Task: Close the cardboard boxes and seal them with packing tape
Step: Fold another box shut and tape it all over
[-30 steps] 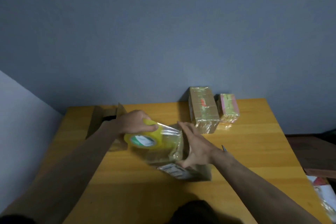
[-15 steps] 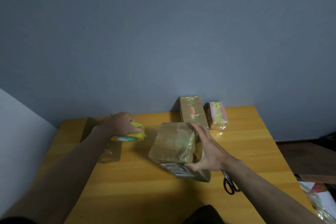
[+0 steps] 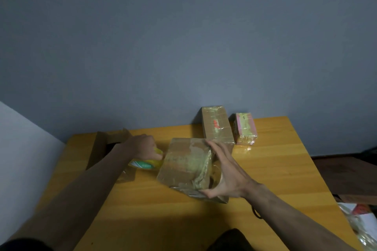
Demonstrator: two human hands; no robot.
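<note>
- Since a moment ago my left hand (image 3: pixel 142 147) has brought the yellow tape roll (image 3: pixel 146 164) back against the box's left side; fingers clamped on the roll.
- Wrapped box (image 3: pixel 186 164) sits mid-table (image 3: pixel 275 169), between both hands, long axis running away from me, slightly tilted.
- My right hand (image 3: pixel 228 175) is spread, gripping the box's right end, nearer it.

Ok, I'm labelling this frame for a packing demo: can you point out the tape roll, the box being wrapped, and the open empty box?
tape roll (image 3: pixel 145 164): head view, its yellow side.
box being wrapped (image 3: pixel 186 161): head view, taped top face.
open empty box (image 3: pixel 102 145): head view, left flap.
</note>
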